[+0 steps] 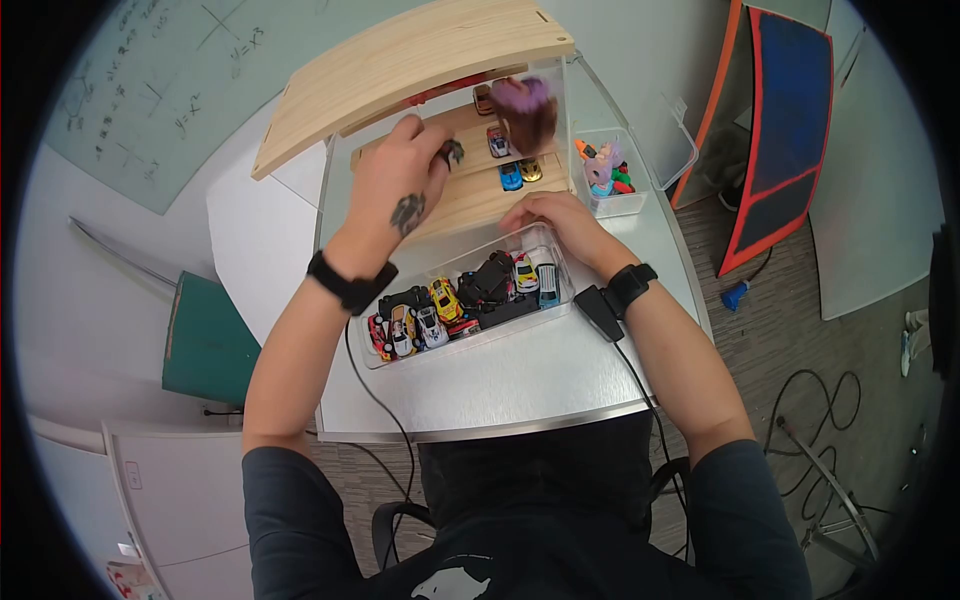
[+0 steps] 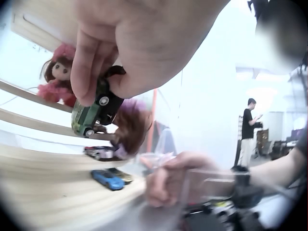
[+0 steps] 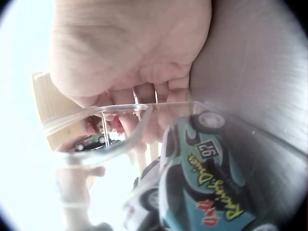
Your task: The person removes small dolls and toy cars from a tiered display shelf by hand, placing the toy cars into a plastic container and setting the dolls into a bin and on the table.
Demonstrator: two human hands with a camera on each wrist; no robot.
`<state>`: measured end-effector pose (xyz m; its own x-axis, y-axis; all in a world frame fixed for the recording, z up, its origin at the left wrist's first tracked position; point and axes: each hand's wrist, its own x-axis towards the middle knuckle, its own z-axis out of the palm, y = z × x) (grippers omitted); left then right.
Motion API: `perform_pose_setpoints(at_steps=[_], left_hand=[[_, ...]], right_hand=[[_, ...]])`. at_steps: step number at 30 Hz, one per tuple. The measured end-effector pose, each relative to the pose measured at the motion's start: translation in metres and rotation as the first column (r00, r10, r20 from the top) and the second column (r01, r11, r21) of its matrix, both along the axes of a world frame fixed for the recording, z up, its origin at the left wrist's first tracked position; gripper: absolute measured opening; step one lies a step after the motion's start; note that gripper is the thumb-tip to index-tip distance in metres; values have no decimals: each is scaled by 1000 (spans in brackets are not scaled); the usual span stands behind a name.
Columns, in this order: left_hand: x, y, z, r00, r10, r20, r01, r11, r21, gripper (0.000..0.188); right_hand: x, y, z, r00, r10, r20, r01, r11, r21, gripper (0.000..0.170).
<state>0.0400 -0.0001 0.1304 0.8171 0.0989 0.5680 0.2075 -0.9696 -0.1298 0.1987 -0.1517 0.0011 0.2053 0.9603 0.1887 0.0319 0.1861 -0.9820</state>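
Observation:
My left hand pinches a green and black toy car between fingers and thumb, above the bottom board of a wooden shelf unit. On that board a blue toy car and a gold toy car stand side by side. Behind them, one step up, is a white and purple toy car. My right hand rests at the far right corner of a long clear bin, its fingers relaxed along the outside. Several toy cars lie in the bin, among them a teal one marked 97.
A doll with a purple top hangs over the shelf's right side; a pink-dressed doll sits further back. A smaller clear box with figures stands right of the shelf. Cables run from both wrists. In the background stands a person.

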Motion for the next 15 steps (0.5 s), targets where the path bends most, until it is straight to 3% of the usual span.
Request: perform_pose_setpoints(at_steps=[2,3,5,8,10,11,12,14,15], left_hand=[[-15,-24,10,993,-110,-37,98,966,-239,26],[-21,-36,12,993,-110,-38,97,965,-242,26],[-31,-62,13,961,-273,-49,243,916,-320,33],[-40,-87,3,935,-313,-167,278,939,-204,31],[-42,-91,-6,818,-497,-290,432,863,-263,29],[-44,-86,-5,774,-550,-313,427,820,-382,27],[-43,-81,-3,773,-551,-315,427,819,-383,27],[-40,-71,6,829,-517,-214,368,791,-489,23],[-39,-65,6,822,-513,-248,310,768,-560,19]], right_hand=[[-1,1,-2,998,-28,-51,27,999,-25,38],[-2,1,-3,993,-53,-104,48,998,-46,37],[-5,2,-3,986,-71,-153,61,996,-68,36],[-7,1,0,962,-110,-249,102,994,-42,33],[-5,0,0,958,-29,-284,29,1000,-4,33],[-3,1,-1,957,-5,-289,5,1000,-4,34],[-2,1,-2,957,-7,-291,6,1000,-3,34],[-3,1,-3,972,7,-233,-14,1000,-27,35],[-2,1,-2,973,8,-232,-15,1000,-27,35]])
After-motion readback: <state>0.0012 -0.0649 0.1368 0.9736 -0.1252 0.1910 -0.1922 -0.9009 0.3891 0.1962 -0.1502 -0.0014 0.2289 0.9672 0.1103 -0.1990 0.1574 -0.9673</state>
